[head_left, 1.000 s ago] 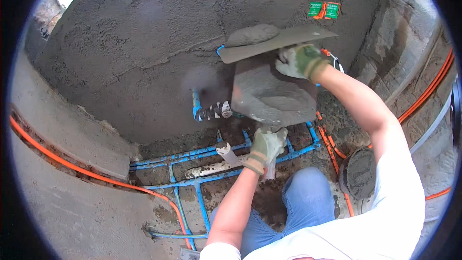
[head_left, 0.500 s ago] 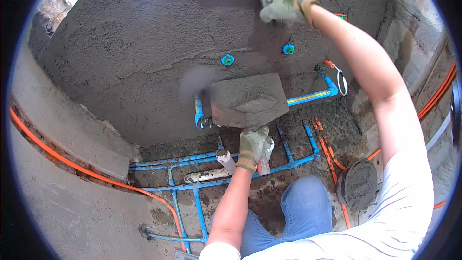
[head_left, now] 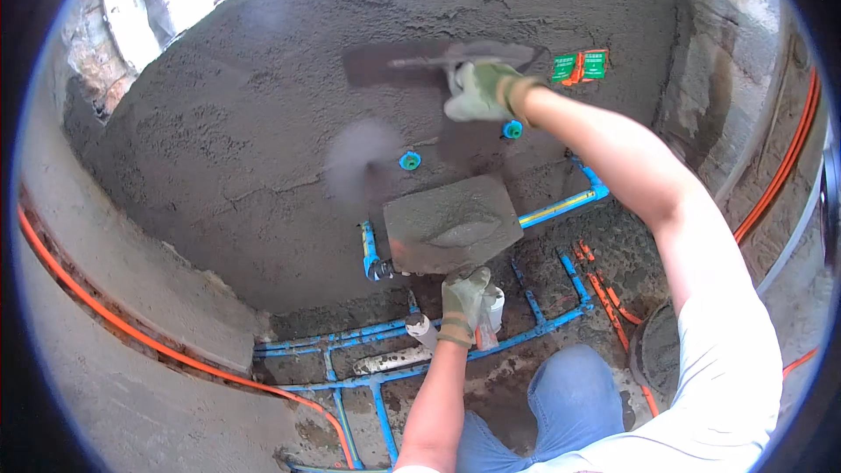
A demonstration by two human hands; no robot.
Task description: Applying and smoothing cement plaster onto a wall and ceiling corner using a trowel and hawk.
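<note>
My right hand (head_left: 482, 92), in a pale work glove with a green and tan cuff, is wrapped round the handle of a long plastering trowel (head_left: 381, 64). The dark, slightly blurred blade lies along the grey mortar-coated wall (head_left: 254, 105). Lower down, my gloved left hand (head_left: 462, 298) grips a square hawk board (head_left: 407, 232) from beneath its near edge. A small mound of wet mortar (head_left: 473, 229) sits on the board; the grip itself is hidden under it. Two blue-rimmed green pipe outlets (head_left: 410, 160) poke out of the wall between trowel and board.
Blue water pipes (head_left: 561, 208) and white pipe stubs (head_left: 422, 330) stand around the board. Orange conduits (head_left: 613, 311) run along the floor and side walls. A bucket of mortar (head_left: 661, 350) is beside my right knee. Green labels (head_left: 580, 66) are on the wall.
The view has tilted up, so the wall sits lower in the picture. My right hand has swept the trowel down and slightly left across the wall. My left hand still holds the hawk.
</note>
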